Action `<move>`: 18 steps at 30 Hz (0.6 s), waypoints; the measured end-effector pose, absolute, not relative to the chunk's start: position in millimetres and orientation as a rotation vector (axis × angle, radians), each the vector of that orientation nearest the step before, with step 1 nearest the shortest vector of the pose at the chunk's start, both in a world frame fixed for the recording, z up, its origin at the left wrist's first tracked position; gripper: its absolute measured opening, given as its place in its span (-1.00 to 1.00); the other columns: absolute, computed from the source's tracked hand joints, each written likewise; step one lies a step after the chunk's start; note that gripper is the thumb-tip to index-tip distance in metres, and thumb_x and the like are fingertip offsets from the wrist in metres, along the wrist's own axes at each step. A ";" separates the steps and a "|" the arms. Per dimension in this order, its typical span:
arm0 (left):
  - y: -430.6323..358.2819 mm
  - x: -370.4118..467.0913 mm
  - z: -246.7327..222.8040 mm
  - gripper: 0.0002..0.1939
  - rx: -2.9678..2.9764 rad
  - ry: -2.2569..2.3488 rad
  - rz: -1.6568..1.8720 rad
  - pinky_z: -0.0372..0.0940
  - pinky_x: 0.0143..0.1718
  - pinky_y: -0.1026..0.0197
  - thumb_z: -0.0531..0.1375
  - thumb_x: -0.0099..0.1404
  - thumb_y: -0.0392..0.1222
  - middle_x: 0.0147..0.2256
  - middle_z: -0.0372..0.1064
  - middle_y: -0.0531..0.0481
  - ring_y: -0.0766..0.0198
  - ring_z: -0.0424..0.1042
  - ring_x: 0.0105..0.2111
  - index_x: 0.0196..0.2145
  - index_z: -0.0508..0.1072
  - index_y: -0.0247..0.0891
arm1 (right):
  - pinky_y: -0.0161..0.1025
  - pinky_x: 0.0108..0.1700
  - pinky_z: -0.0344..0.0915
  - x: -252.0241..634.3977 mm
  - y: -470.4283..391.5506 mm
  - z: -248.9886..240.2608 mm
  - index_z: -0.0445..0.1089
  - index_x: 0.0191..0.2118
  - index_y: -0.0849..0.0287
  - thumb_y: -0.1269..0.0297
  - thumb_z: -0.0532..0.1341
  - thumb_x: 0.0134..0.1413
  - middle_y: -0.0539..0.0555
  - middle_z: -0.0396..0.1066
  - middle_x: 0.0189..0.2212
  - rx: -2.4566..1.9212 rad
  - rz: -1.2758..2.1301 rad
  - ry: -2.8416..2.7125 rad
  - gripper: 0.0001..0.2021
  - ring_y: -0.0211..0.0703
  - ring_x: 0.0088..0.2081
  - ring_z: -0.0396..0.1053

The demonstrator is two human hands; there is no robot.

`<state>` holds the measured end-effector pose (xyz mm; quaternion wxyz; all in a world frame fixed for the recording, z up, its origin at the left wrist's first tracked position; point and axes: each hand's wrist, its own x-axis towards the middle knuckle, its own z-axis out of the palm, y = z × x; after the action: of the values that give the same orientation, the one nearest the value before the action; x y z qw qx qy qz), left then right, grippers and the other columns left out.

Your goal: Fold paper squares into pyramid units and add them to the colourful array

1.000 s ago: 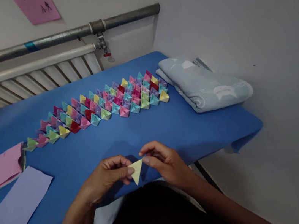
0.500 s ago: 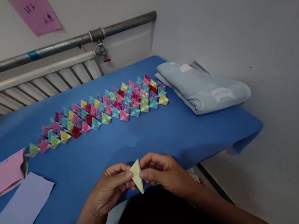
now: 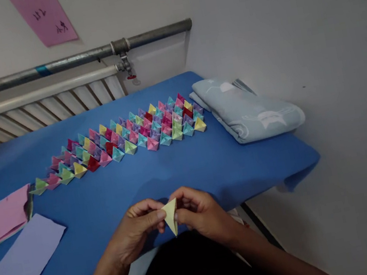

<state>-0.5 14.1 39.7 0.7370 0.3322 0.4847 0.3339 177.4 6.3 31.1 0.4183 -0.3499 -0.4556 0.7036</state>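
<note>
A small folded piece of pale yellow paper [image 3: 171,216] is held between my two hands, close to the front edge of the blue-covered table [image 3: 114,187]. My left hand [image 3: 138,223] pinches its left corner between thumb and fingers. On the other side, my right hand [image 3: 199,210] grips the right edge, its thumb against the opening between the folded layers. Beyond my hands stand several rows of small folded paper boats [image 3: 131,147] in red, pink, yellow, green, blue and purple.
At the left lie a purple paper sheet [image 3: 29,259] and a stack of coloured paper [image 3: 4,219]. A folded light blue cloth [image 3: 249,109] rests at the table's right end against the wall. Behind the table are a radiator [image 3: 67,101] and a metal pipe [image 3: 77,59].
The yellow paper has turned slightly, its upper tip now leaning right and its layers spread a little apart at the right side. Both hands still hold it.
</note>
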 end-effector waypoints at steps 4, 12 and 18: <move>18.3 7.0 40.7 -0.68 0.824 1.210 0.770 0.29 -0.46 0.35 0.44 -0.07 -0.10 -0.52 0.43 0.10 0.42 0.36 -0.53 -0.36 0.52 -0.27 | -0.38 -0.48 0.15 173.6 8.6 24.1 0.28 -0.44 0.11 0.39 0.14 -0.07 -0.15 0.25 -0.60 -1.055 1.516 -1.228 -0.96 -0.35 -0.56 0.19; -1.0 24.7 42.9 -0.83 1.585 1.562 1.060 0.33 -0.30 0.21 0.24 0.15 -0.14 -0.39 0.34 0.09 0.30 0.39 -0.39 -0.30 0.37 -0.20 | -0.37 -0.42 0.10 175.6 17.4 26.2 0.32 -0.41 0.14 0.41 0.09 0.05 -0.09 0.26 -0.54 -1.285 0.869 -1.576 -0.91 -0.32 -0.49 0.21; -3.3 31.1 40.0 -0.85 1.960 1.534 1.051 0.34 -0.27 0.18 0.15 0.21 -0.28 -0.31 0.33 0.04 0.27 0.39 -0.33 -0.23 0.33 -0.17 | -0.38 -0.39 0.11 171.8 21.5 30.3 0.28 -0.42 0.14 0.45 0.06 0.07 -0.07 0.31 -0.50 -1.231 0.826 -1.668 -0.88 -0.31 -0.46 0.25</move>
<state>31.1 -3.3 40.0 0.2180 0.7080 0.5541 0.3796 171.8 21.5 30.3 0.4395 -0.4954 -0.6716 0.3323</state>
